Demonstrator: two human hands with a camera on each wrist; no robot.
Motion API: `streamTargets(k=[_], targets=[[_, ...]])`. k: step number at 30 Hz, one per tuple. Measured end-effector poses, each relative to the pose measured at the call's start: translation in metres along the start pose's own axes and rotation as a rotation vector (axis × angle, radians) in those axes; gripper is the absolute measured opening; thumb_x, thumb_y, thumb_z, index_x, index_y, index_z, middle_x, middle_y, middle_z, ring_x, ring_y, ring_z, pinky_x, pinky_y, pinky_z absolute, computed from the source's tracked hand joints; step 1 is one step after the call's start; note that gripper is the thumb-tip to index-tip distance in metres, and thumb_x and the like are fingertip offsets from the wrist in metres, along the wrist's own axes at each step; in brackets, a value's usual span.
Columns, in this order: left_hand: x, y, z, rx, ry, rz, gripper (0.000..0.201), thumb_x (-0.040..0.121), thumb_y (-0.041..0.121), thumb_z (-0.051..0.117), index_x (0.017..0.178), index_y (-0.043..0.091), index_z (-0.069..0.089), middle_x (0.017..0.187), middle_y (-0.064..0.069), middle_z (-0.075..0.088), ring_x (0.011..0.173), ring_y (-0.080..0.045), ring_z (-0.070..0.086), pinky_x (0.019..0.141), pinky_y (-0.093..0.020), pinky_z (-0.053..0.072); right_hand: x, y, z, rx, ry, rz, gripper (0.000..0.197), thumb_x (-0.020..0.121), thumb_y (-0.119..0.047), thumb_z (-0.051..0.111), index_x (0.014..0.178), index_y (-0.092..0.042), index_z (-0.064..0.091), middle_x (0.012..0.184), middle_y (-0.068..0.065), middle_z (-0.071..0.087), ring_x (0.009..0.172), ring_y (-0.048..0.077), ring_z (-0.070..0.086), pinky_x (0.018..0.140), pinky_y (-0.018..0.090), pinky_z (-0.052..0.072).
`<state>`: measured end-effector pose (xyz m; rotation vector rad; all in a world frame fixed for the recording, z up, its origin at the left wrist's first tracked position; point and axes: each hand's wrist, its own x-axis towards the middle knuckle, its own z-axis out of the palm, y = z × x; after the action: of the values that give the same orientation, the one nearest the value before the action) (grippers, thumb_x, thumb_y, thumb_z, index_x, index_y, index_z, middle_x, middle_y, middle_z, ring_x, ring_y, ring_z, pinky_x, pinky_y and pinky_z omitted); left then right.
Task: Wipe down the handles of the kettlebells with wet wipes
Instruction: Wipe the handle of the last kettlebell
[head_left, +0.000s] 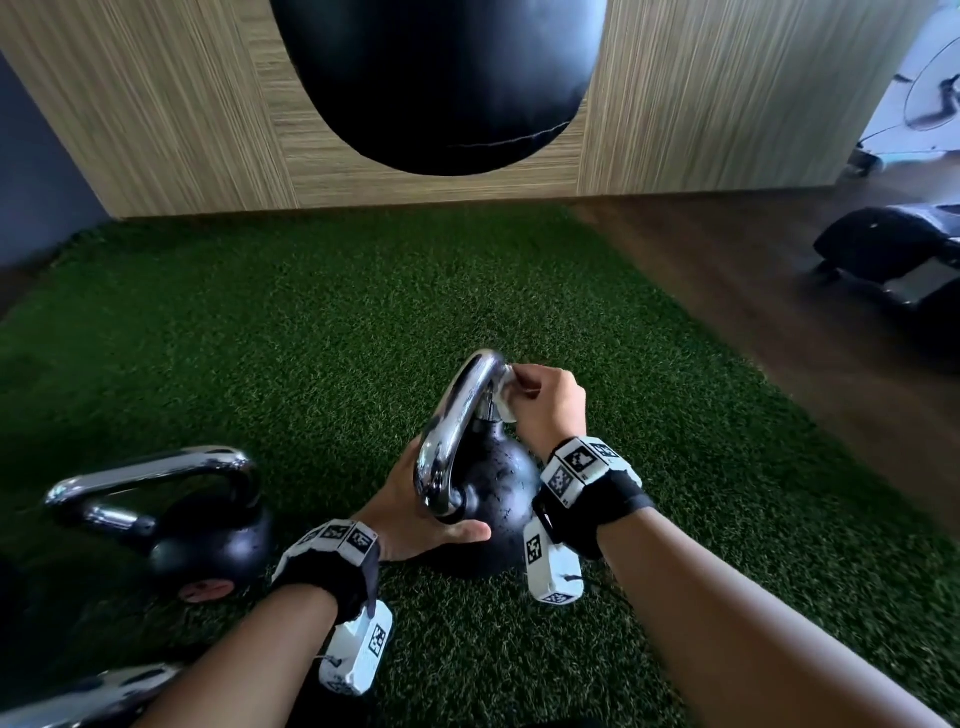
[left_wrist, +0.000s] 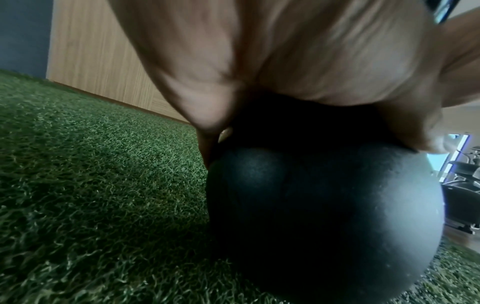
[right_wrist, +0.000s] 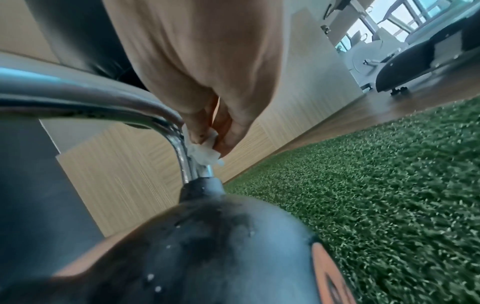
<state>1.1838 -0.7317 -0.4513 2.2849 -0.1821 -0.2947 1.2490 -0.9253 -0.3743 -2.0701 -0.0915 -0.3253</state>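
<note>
A black kettlebell with a chrome handle stands on the green turf in front of me. My left hand cups its near side, thumb and fingers curled round the base of the handle; in the left wrist view the palm lies over the black ball. My right hand pinches a white wet wipe against the far leg of the handle. The right wrist view shows the wipe pressed on the chrome just above the ball.
A second kettlebell with a chrome handle stands to the left, and another chrome handle shows at the bottom left. A black punching bag hangs ahead before a wooden wall. Gym equipment sits on the wooden floor at right.
</note>
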Motion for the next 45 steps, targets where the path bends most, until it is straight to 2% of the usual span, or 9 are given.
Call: streamTargets(k=[4, 9, 13, 20, 24, 28, 32, 40, 45], targets=[[-0.001, -0.001, 0.001, -0.049, 0.021, -0.007, 0.123, 0.056, 0.068, 0.09, 0.154, 0.022, 0.032, 0.144, 0.011, 0.052, 0.133, -0.004, 0.049, 0.123, -0.035, 0.032, 0.002, -0.007, -0.007, -0.005, 0.041, -0.122, 0.02, 0.09, -0.007, 0.072, 0.106, -0.016, 0.08, 0.095, 0.002, 0.078, 0.083, 0.014, 0.071, 0.082, 0.036, 0.059], [0.0, -0.003, 0.003, -0.075, 0.008, 0.002, 0.136, 0.053, 0.071, 0.088, 0.16, 0.025, 0.017, 0.15, 0.016, 0.044, 0.13, 0.014, 0.042, 0.122, -0.022, 0.022, -0.014, -0.015, -0.015, -0.039, 0.107, -0.469, 0.028, 0.087, 0.004, 0.072, 0.114, -0.003, 0.075, 0.108, 0.009, 0.075, 0.092, 0.019, 0.073, 0.086, 0.028, 0.06], [0.0, -0.007, 0.004, -0.092, 0.027, -0.042, 0.138, 0.046, 0.076, 0.089, 0.157, 0.031, 0.021, 0.15, 0.013, 0.045, 0.138, -0.004, 0.044, 0.124, -0.036, 0.029, -0.009, -0.02, -0.024, -0.074, 0.057, -0.493, 0.026, 0.089, 0.005, 0.069, 0.114, -0.001, 0.075, 0.109, 0.012, 0.074, 0.092, 0.021, 0.071, 0.086, 0.034, 0.06], [0.0, -0.009, 0.005, -0.077, 0.066, 0.006, 0.13, 0.047, 0.078, 0.088, 0.154, 0.036, 0.027, 0.148, 0.018, 0.045, 0.136, 0.001, 0.045, 0.119, -0.026, 0.032, -0.068, -0.031, -0.031, -0.089, -0.146, -0.69, 0.021, 0.094, -0.003, 0.063, 0.112, 0.0, 0.074, 0.109, 0.004, 0.066, 0.088, 0.008, 0.065, 0.082, 0.013, 0.056], [-0.002, -0.006, 0.005, -0.067, 0.066, 0.039, 0.128, 0.049, 0.076, 0.088, 0.153, 0.032, 0.029, 0.148, 0.015, 0.045, 0.137, -0.002, 0.045, 0.121, -0.031, 0.034, -0.066, -0.042, -0.038, -0.019, -0.132, -0.611, 0.018, 0.087, -0.005, 0.074, 0.105, -0.005, 0.078, 0.106, 0.003, 0.067, 0.084, 0.002, 0.063, 0.082, 0.004, 0.05], [-0.002, 0.002, 0.002, -0.002, 0.041, 0.12, 0.116, 0.056, 0.08, 0.079, 0.149, 0.025, 0.038, 0.145, 0.008, 0.05, 0.137, -0.008, 0.047, 0.121, -0.037, 0.036, -0.081, -0.039, -0.034, 0.053, -0.171, -0.429, 0.023, 0.081, -0.016, 0.082, 0.102, -0.007, 0.077, 0.098, -0.001, 0.072, 0.08, 0.008, 0.071, 0.076, 0.02, 0.06], [-0.005, 0.006, 0.004, -0.097, 0.068, 0.216, 0.106, 0.063, 0.074, 0.081, 0.149, 0.026, 0.043, 0.143, 0.017, 0.054, 0.136, 0.003, 0.048, 0.116, -0.017, 0.036, -0.089, -0.028, -0.028, 0.241, -0.304, -0.175, 0.024, 0.072, -0.016, 0.09, 0.089, -0.014, 0.073, 0.089, -0.009, 0.077, 0.08, 0.001, 0.074, 0.075, 0.017, 0.059], [-0.001, -0.004, 0.007, -0.153, 0.064, 0.14, 0.09, 0.061, 0.055, 0.09, 0.134, 0.015, 0.055, 0.126, -0.004, 0.064, 0.121, -0.018, 0.062, 0.11, -0.049, 0.048, -0.092, -0.003, -0.017, 0.044, -0.35, -0.246, 0.022, 0.069, -0.02, 0.091, 0.085, -0.019, 0.076, 0.085, -0.012, 0.074, 0.075, -0.001, 0.07, 0.074, 0.015, 0.057], [0.003, -0.005, 0.006, -0.118, 0.046, 0.124, 0.094, 0.057, 0.055, 0.091, 0.136, 0.018, 0.057, 0.135, -0.006, 0.061, 0.131, -0.021, 0.057, 0.115, -0.047, 0.042, -0.087, 0.006, -0.014, -0.042, -0.404, -0.329, 0.013, 0.079, -0.022, 0.085, 0.088, -0.016, 0.077, 0.084, -0.012, 0.071, 0.072, -0.007, 0.065, 0.069, 0.011, 0.053]])
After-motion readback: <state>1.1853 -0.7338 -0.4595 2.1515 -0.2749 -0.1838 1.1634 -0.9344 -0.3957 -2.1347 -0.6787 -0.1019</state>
